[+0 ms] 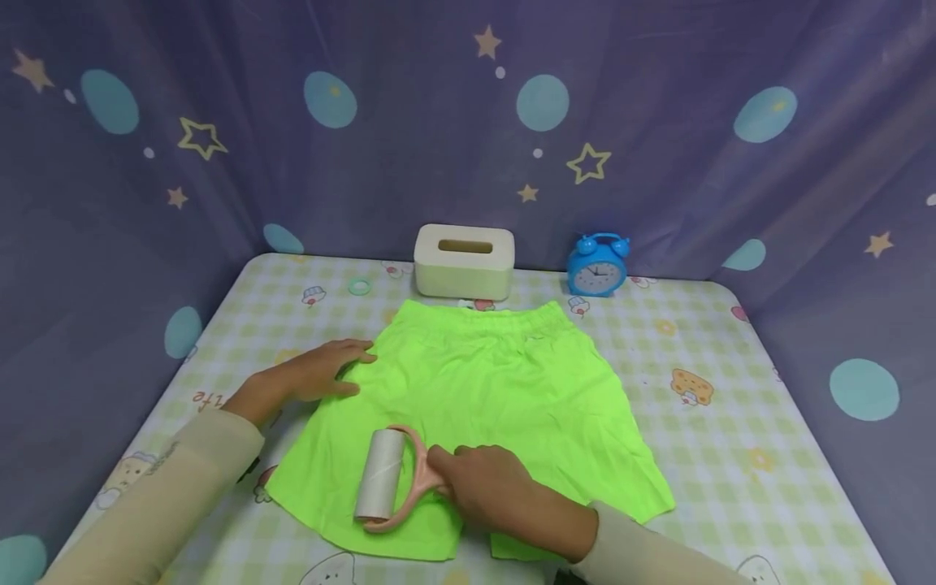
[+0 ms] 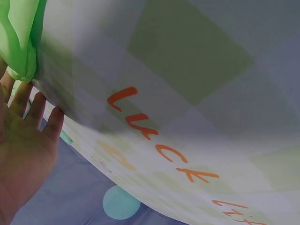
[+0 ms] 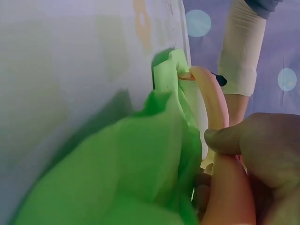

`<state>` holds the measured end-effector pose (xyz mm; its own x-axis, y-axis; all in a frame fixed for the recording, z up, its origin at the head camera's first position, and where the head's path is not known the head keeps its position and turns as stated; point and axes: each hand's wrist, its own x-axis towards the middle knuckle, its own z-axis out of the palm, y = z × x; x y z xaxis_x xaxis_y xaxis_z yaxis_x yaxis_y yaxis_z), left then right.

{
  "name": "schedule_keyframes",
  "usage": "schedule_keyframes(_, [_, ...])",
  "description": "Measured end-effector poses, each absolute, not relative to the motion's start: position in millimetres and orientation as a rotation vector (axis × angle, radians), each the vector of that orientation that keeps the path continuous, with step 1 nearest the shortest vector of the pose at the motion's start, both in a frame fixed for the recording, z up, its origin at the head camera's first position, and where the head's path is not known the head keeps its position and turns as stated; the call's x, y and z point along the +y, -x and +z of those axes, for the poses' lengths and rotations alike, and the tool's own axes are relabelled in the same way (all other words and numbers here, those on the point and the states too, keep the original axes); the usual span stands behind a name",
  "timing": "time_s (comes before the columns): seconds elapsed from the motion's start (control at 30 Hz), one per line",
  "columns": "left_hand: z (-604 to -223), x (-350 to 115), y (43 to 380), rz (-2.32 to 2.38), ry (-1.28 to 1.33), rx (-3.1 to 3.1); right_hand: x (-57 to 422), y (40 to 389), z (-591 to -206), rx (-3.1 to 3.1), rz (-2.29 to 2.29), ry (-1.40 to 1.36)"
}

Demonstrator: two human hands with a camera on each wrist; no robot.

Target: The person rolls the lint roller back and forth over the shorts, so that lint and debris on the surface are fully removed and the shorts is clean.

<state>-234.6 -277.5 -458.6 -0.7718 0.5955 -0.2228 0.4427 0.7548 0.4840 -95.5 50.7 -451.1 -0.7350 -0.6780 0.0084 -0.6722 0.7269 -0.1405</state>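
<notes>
Neon green shorts lie spread on the table, waistband towards the back. My right hand grips the pink handle of a lint roller, whose white roll rests over the left leg of the shorts near the hem. In the right wrist view the thumb presses along the pink handle, beside a raised fold of green cloth. At the left side edge of the shorts, my left hand touches the cloth with fingers extended. The left wrist view shows those fingers loosely spread against the table and cloth.
At the back of the table stand a cream and pale green tissue box and a blue alarm clock. A small mint-green ring lies left of the box. The checked tablecloth carries printed pictures; a patterned curtain hangs behind.
</notes>
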Motion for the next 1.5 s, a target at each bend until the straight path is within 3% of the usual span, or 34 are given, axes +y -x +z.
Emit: schedule_keyframes(1.5, [-456,-277,233,0.591,-0.761,2.570,288,101,-435,2.733,-0.367,1.026])
